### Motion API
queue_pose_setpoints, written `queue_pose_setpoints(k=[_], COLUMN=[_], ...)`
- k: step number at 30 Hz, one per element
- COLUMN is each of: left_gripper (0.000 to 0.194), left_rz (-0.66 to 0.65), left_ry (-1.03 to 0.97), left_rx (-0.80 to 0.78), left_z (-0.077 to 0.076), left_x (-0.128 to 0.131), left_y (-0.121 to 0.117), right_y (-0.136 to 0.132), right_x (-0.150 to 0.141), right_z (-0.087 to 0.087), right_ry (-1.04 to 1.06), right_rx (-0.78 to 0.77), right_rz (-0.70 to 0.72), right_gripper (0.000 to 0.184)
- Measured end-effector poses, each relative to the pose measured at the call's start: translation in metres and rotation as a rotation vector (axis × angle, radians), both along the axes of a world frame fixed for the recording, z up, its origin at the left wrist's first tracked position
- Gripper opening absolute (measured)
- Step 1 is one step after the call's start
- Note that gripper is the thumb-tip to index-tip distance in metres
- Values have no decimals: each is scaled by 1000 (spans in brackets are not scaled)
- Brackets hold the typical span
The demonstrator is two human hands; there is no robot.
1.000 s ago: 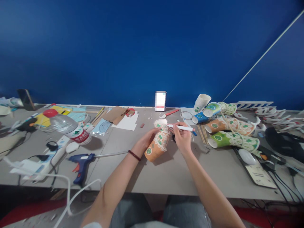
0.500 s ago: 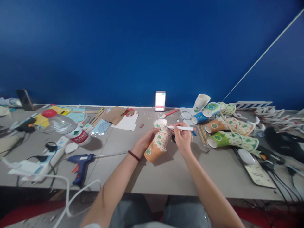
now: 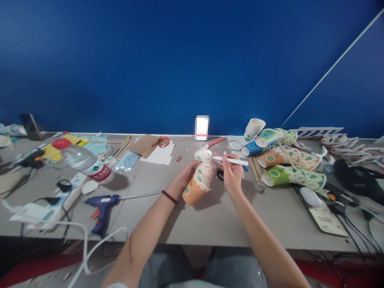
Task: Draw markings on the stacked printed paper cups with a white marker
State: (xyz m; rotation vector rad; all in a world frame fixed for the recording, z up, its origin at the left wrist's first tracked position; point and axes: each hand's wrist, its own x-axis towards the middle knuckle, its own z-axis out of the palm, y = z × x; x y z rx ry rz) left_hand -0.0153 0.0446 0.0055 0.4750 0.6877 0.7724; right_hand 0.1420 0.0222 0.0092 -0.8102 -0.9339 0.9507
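Several paper cups joined end to end form a tilted paper-cup stack (image 3: 199, 180), orange at the near end and white with green leaf prints above. My left hand (image 3: 190, 171) is closed round its left side, with most of the fingers hidden behind the cups. Pinched in my right hand (image 3: 232, 172) is a white marker (image 3: 237, 161) with a reddish end at the right. Its left end points at the upper cups, and whether it touches them I cannot tell. Dark scissors handles (image 3: 220, 175) show partly behind my right hand.
A blue glue gun (image 3: 105, 208) lies left, near a water bottle (image 3: 90, 164) and a power strip (image 3: 60, 204). To the right are a green paper-cup stack (image 3: 294, 178), wooden sticks (image 3: 256, 169) and a computer mouse (image 3: 311, 197). White card (image 3: 159, 154) lies at the back.
My right hand and the marker have shifted slightly to the right, away from the cups. The left hand and the cup stack stay nearly in place.
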Motion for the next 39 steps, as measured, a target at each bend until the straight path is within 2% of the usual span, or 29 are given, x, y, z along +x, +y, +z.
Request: queue_pose_setpoints(k=[5,10,17,25,39], left_gripper=[36,40,45,47,43], left_rz=[-51,-110,-77,-123,-116], left_ry=[-35,-106,-88,-125,-86], left_rx=[22,57,85,92,70], left_z=[0,-1,-3,-9,-5], left_x=[-1,-2,2,4,3], left_y=[2,3,2,4,2], right_y=[1,2,-1,-3,-3], right_x=[2,2,2,3,3], right_z=[1,-1,0,0,3], right_ry=[13,3,-115,-229,-242], right_rx=[-8,-18,-36,-56,-72], right_rz=[-65,-47,-35,-54,-39], right_gripper=[35,37,35,30,31])
